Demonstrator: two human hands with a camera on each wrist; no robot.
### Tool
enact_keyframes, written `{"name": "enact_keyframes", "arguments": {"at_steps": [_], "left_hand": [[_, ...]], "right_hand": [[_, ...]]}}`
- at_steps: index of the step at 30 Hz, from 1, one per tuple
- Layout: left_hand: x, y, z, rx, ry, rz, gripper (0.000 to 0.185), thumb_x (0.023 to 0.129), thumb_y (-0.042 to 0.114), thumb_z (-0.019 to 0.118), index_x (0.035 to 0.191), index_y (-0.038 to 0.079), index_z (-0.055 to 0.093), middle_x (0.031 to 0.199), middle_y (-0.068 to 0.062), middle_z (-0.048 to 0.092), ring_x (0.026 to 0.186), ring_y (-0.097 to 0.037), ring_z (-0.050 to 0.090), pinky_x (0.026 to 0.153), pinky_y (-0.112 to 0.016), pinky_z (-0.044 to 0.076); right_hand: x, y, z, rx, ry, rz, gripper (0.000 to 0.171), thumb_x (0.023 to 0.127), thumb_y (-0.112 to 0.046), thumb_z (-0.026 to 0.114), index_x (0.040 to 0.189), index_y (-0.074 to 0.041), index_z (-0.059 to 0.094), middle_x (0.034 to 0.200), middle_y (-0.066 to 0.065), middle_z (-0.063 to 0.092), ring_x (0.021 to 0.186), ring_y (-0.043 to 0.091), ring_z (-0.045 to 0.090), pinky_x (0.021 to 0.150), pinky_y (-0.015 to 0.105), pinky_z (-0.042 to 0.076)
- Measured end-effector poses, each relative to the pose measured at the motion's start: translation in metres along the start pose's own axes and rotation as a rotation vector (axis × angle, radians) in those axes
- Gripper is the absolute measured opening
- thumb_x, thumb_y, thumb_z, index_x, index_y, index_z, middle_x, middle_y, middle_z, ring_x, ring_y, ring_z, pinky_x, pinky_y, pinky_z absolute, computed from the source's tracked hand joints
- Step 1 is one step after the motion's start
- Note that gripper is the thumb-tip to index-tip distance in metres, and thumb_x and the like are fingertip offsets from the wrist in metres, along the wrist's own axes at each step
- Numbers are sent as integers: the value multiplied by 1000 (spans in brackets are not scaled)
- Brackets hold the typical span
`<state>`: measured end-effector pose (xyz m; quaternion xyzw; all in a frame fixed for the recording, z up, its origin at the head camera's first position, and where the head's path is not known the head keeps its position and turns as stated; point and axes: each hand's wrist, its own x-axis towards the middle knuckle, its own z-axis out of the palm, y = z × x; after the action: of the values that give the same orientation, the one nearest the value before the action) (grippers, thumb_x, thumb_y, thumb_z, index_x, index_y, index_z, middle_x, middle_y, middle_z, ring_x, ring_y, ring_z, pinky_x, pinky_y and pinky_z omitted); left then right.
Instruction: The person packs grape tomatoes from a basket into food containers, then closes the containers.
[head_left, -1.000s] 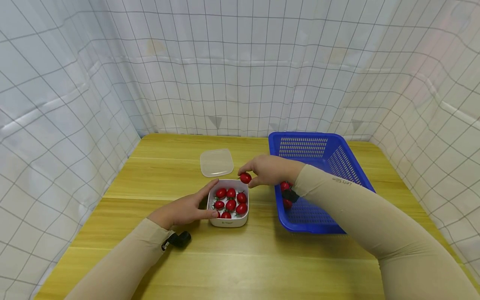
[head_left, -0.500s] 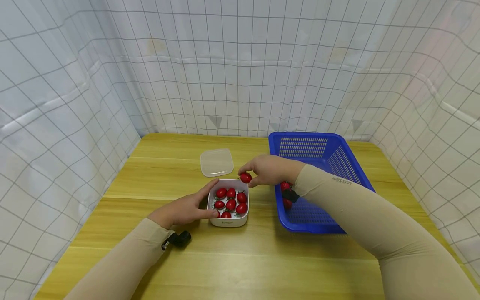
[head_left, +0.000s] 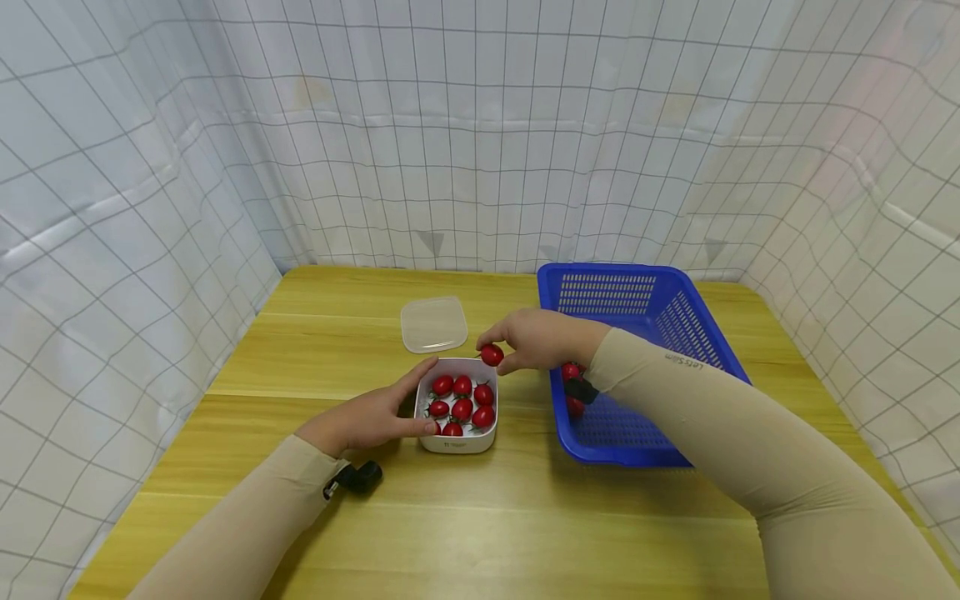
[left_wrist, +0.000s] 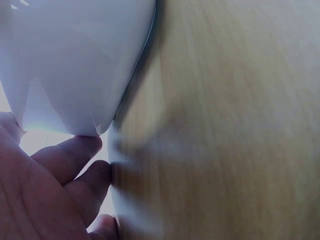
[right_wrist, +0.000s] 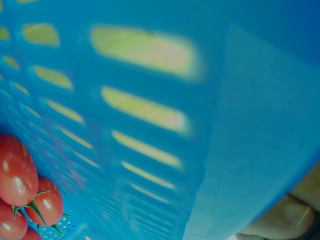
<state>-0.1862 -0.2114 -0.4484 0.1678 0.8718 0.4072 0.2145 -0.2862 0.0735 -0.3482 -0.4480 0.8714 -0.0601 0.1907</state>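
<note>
Small red cherry tomato pinched in right hand fingertips, above far right rim of white square plastic tub (already crowded with tomatoes). Left hand curled round tub's left wall. Blue slotted plastic basket right. Risk: dropped at rim, could bounce off, roll across yellow wooden table.

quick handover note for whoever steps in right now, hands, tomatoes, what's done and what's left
Right hand pinches one cherry tomato over the far rim of the white container.
Left hand grips the container's left side, steadying it.
Done: several tomatoes already lie in the container.
Left: a few tomatoes remain in the blue basket; the clear lid lies on the table behind the container, not yet on.
</note>
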Motion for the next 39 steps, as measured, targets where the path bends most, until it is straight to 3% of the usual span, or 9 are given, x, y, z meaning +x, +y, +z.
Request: {"name": "enact_keyframes", "arguments": {"at_steps": [39], "left_hand": [[0, -1, 1, 19, 6, 9, 105, 97, 48, 74, 171, 31, 3, 174, -15, 22, 157, -43, 29, 126, -64, 26]], "right_hand": [[1, 1, 5, 3, 8, 0, 47, 100, -27, 75, 145, -16, 65, 100, 0, 68, 74, 15, 51, 74, 32, 48]]}}
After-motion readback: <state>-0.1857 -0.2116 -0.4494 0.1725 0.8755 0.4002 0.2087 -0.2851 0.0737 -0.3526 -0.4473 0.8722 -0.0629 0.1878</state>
